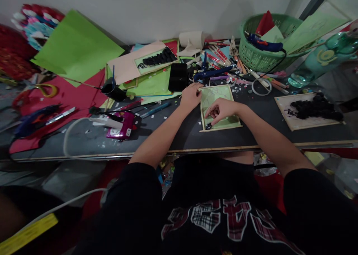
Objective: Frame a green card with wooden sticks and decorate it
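Observation:
A light green panel (223, 93) with thin wooden strips along its edges lies on the dark table in front of me; faint drawn lines show on it. My left hand (191, 95) rests at its upper left corner, fingers curled over the frame's edge. Above the panel's lower half is my right hand (222, 109), fingers bent and thumb pointing down. At its thumb tip, by the lower left corner, sits a small black piece (208, 126), partly glossy. The fingertips' exact hold on it is hard to make out.
On the right lies another framed panel (286, 113) with black fluffy material, below a green basket (251, 55) and a bottle (307, 68). A phone (178, 78), a black cup (113, 92), a purple box (123, 128), scissors (46, 90) and a glue gun (33, 119) lie leftward.

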Action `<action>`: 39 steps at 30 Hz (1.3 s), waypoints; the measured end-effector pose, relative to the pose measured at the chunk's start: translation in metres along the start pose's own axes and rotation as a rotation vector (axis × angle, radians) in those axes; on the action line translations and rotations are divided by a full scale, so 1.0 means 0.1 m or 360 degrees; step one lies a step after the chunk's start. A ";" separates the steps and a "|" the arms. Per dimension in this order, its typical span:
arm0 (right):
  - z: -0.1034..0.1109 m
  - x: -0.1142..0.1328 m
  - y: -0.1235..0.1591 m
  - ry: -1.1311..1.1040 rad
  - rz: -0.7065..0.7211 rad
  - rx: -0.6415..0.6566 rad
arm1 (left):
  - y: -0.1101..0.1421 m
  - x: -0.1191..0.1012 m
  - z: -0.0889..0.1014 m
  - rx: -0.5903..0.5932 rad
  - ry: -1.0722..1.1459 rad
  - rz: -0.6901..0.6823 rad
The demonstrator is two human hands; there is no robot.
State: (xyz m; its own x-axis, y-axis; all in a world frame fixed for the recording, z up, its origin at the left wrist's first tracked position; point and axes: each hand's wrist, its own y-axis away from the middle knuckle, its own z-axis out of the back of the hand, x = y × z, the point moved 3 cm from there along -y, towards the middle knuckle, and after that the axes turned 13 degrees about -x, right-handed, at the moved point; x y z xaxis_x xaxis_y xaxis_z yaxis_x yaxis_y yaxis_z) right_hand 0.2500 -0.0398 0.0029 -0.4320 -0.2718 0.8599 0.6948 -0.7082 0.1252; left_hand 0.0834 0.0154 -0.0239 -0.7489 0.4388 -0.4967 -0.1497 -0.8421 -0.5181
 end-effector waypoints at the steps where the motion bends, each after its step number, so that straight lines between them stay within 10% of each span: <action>1: 0.00 -0.01 -0.01 -0.0017 -0.0004 0.0001 | 0.00 0.01 0.00 0.0000 0.0004 0.0008; 8: -0.03 -0.01 0.05 0.0147 0.0090 -0.0044 | 0.01 0.05 0.00 -0.0070 0.0050 0.0042; 16: -0.50 0.13 0.49 0.1214 0.0333 -0.0791 | 0.05 -0.10 0.01 0.0012 0.0029 -0.0128; 22: -0.57 0.11 0.36 0.1285 0.0348 -0.0822 | 0.07 -0.12 0.05 -0.0054 -0.0051 -0.0091; 27: -0.19 0.06 0.44 0.1098 0.0403 -0.0919 | 0.06 -0.11 0.06 -0.0024 -0.0089 -0.0104; 33: 0.86 -0.54 1.02 0.1510 -0.0408 -0.1714 | 0.04 -0.11 0.09 0.0080 -0.0271 0.0068; 39: 0.89 -0.72 1.13 0.1607 -0.0582 -0.1718 | 0.04 -0.09 0.14 0.0174 -0.0448 0.0306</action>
State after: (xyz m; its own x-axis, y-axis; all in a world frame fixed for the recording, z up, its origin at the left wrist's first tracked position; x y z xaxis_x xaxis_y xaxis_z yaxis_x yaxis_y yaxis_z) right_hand 0.4109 -0.0419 -0.0008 -0.9927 0.0180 0.1190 -0.0806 -0.8342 -0.5456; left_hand 0.0804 0.0043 -0.0119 -0.9163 0.1783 -0.3586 -0.0458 -0.9362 -0.3486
